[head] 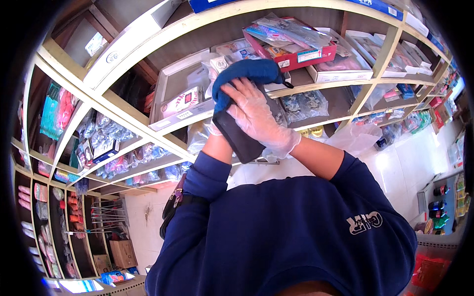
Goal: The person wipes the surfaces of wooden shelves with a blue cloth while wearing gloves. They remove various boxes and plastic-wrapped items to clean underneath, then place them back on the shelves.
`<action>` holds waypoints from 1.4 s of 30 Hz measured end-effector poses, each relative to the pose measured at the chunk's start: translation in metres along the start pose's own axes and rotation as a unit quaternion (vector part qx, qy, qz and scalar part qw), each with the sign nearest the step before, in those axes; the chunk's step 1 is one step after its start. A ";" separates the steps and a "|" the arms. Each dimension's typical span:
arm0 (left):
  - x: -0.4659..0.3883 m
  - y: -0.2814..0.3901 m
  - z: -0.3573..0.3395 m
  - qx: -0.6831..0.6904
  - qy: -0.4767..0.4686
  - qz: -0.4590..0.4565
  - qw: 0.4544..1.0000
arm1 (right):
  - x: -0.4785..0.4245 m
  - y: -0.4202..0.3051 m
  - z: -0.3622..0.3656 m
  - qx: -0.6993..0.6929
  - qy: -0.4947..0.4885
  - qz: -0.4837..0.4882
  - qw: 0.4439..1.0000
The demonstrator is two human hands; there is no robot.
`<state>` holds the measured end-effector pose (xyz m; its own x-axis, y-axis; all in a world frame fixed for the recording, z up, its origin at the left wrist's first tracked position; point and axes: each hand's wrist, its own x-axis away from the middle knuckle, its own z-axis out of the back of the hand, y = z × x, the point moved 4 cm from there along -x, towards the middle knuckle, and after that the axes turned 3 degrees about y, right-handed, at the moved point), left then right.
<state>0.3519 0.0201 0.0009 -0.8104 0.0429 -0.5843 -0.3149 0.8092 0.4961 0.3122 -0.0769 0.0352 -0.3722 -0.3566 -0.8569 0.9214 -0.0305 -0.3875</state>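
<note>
A dark blue fuzzy cloth [248, 69] with a small black loop is draped over the upper end of a black, flat, oblong object [240, 138]. My right hand [253, 111], in a clear disposable glove, lies over both, its fingers pressing on the cloth and its palm against the black object. Behind that object is my left hand [214, 129], also gloved; only its wrist edge shows and its fingers are hidden. It supports the object from the far side. What the black object is, I cannot tell.
Cream-edged shelves [326, 83] curve around me. An open white tray [163, 92] and a red box [296, 61] of packets stand on them. Bagged goods [303, 105] fill lower shelves. A cardboard box [123, 253] stands at lower left, and bottles [437, 205] at right.
</note>
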 end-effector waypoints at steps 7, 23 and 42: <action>-0.006 -0.002 0.003 0.031 0.026 0.056 0.998 | -0.002 0.010 0.011 -0.040 0.038 -0.009 0.998; -0.048 0.031 -0.028 -0.204 0.335 -0.081 0.916 | 0.032 0.070 0.057 -0.462 -0.141 -0.442 0.756; -0.034 0.036 -0.020 -0.396 0.365 -0.045 0.841 | 0.060 0.117 0.146 -0.267 -0.018 -0.501 0.823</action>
<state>0.3577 0.0363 0.0516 -0.7618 -0.6029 -0.2368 -0.3882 0.1323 0.9120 0.4136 -0.2379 -0.0121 -0.9026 -0.4303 -0.0097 -0.0298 0.0850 -0.9959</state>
